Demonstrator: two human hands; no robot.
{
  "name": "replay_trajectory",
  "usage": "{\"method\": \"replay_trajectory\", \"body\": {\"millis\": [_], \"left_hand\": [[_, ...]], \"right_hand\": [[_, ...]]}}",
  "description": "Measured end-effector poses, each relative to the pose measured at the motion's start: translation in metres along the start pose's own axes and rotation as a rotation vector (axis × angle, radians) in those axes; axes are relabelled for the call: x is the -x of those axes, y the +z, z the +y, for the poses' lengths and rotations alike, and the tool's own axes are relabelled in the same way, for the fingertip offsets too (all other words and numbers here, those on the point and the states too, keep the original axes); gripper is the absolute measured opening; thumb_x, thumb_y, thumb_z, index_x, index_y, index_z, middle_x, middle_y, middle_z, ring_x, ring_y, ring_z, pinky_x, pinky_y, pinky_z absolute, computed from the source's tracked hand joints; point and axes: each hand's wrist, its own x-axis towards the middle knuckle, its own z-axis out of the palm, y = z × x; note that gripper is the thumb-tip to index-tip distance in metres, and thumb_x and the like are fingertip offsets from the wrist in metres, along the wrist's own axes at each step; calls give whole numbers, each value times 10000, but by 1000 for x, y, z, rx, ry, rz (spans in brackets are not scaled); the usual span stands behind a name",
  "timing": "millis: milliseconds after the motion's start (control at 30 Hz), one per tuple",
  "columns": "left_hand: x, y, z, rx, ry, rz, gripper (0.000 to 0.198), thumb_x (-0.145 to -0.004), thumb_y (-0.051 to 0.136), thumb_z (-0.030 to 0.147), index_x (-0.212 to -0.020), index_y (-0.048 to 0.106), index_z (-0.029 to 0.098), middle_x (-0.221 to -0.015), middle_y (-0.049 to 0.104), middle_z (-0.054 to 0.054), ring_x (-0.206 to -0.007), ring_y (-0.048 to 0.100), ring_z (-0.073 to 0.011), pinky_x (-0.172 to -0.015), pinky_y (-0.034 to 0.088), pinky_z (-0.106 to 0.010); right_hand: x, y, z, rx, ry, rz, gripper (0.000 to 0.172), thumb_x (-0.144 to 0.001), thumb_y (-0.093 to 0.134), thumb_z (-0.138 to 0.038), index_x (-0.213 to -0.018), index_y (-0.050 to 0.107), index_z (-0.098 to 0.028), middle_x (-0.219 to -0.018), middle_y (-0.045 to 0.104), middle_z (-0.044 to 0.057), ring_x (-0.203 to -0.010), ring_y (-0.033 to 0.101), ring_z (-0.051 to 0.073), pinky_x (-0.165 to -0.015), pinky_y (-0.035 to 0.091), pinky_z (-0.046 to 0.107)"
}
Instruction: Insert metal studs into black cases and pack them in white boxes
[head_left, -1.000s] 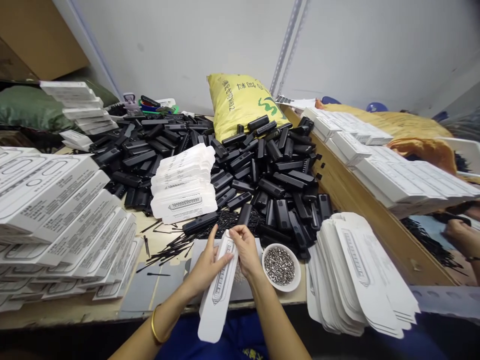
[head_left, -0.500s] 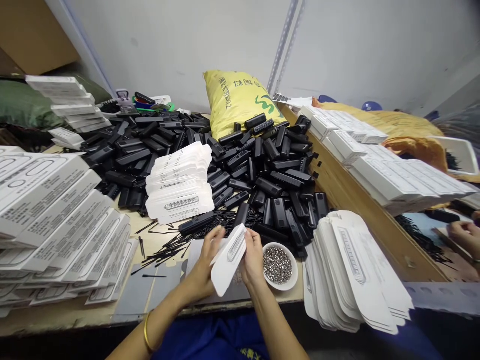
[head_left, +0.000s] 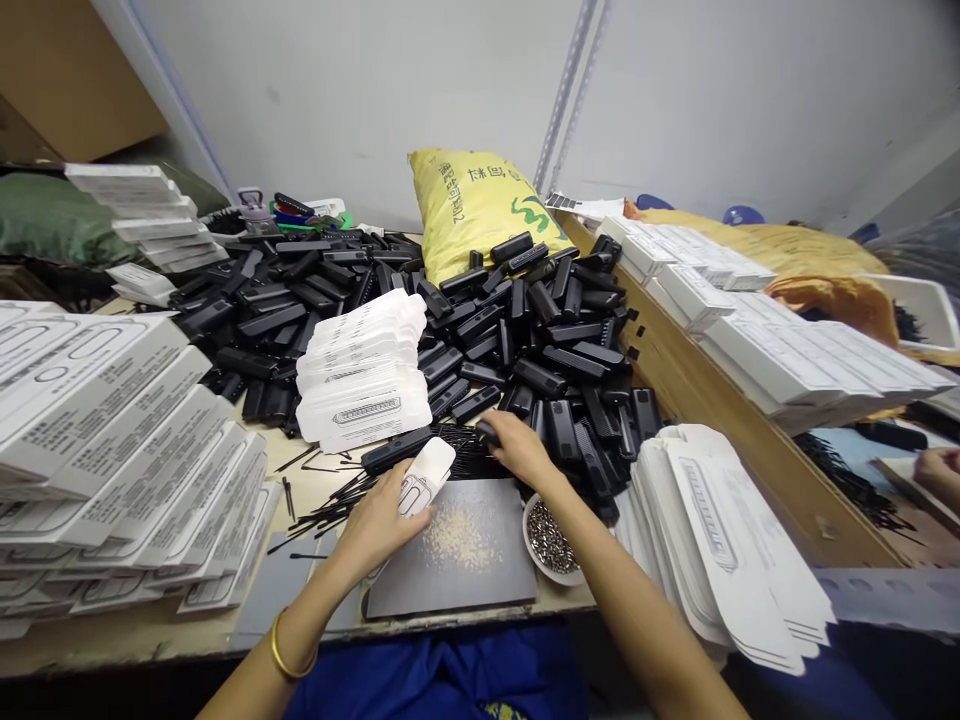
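My left hand [head_left: 381, 522] is closed around a white printed carton [head_left: 429, 468], its flap end pointing up and away from me. My right hand [head_left: 523, 452] reaches forward, its fingers closed on the end of a black oblong plastic case [head_left: 489, 432] at the near edge of a large heap of such black cases [head_left: 480, 322]. Thin black sticks [head_left: 457, 452] lie under and beside it. Between my hands and the table edge is a grey board [head_left: 450, 575] with a worn, speckled middle. A white bowl [head_left: 529, 545] of small metal pieces sits beneath my right forearm.
Flat white cartons are stacked at the right [head_left: 720, 530] and on the heap [head_left: 367, 375]. Folded boxes [head_left: 120, 450] pile up at left. A yellow sack [head_left: 480, 215] stands behind. Beyond a wooden divider [head_left: 720, 420], another person's hand [head_left: 937, 475] shows at far right.
Both hands held a carton together; now only my left hand has it, lowered to the left. My right hand has let go and moved forward onto a black case. The grey board is uncovered.
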Motion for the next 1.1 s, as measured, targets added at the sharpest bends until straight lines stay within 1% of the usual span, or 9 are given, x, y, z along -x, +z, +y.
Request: {"method": "replay_trajectory", "body": {"millis": [67, 167, 267, 367, 467, 567, 700, 933, 1100], "left_hand": [[-1, 4, 1, -11, 2, -11, 637, -745, 580, 371, -1324, 430, 152, -1268, 571, -153, -1129, 557, -323, -940, 438, -441], [-7, 7, 8, 36, 83, 34, 669, -728, 593, 334, -1348, 411, 159, -1322, 538, -136, -1187, 524, -304, -1015, 399, -434], [-11, 10, 16, 117, 178, 117, 649, -715, 608, 305, -1332, 435, 200, -1325, 546, -86, -1208, 519, -268, -1062, 373, -385], [-8, 11, 17, 185, 194, 163, 624, -707, 625, 274, -1306, 461, 218, -1309, 558, -63, -1202, 524, -256, -1068, 368, -370], [-1, 8, 13, 269, 150, 247, 644, -729, 648, 301, -1331, 430, 228, -1334, 531, -69, -1224, 502, -258, -1074, 352, -385], [2, 5, 14, 348, 120, 322, 677, -741, 656, 336, -1356, 396, 222, -1346, 515, -83, -1237, 491, -266, -1074, 349, -392], [-2, 7, 23, 396, 93, 345, 687, -739, 661, 339, -1358, 391, 210, -1345, 515, -93, -1246, 484, -275, -1084, 339, -399], [-8, 21, 42, 388, 122, 325, 712, -755, 650, 326, -1388, 351, 194, -1380, 480, -114, -1277, 453, -280, -1095, 322, -402], [-10, 28, 52, 391, 143, 252, 722, -771, 634, 287, -1407, 301, 214, -1448, 403, -112, -1337, 377, -270, -1127, 264, -409]], "right_hand": [[2, -9, -10, -169, 84, 187, 399, -841, 525, -227, -1236, 477, -216, -1090, 632, 71, -973, 606, 194, -876, 477, 364], [12, -11, -44, -669, 200, 435, 470, -826, 578, -301, -1256, 399, -236, -1071, 615, 42, -948, 605, 173, -861, 484, 325], [23, -2, -75, -834, 218, 180, 455, -774, 656, -318, -1186, 475, -251, -1007, 633, 12, -886, 612, 171, -819, 491, 298], [24, 1, -73, -597, 105, -69, 286, -879, 541, -327, -1154, 545, -248, -1063, 639, 23, -962, 596, 183, -853, 464, 308], [19, -2, -40, 7, 76, -130, 245, -954, 387, -245, -1000, 628, -237, -1032, 643, 46, -983, 559, 187, -862, 423, 320], [19, 4, -11, 166, 97, -188, 159, -848, 536, -128, -767, 648, -208, -843, 649, 81, -915, 545, 236, -835, 388, 365], [25, 17, 1, 182, 84, -180, 164, -789, 609, -100, -673, 628, -215, -805, 643, 72, -906, 538, 242, -828, 372, 366], [19, -4, -10, 37, 169, 55, 185, -891, 504, -248, -783, 649, -214, -797, 657, 40, -792, 602, 200, -748, 451, 329], [21, -38, -71, -610, 214, 513, 193, -860, 589, -317, -1026, 556, -225, -821, 628, 3, -694, 610, 157, -674, 495, 302]]}}
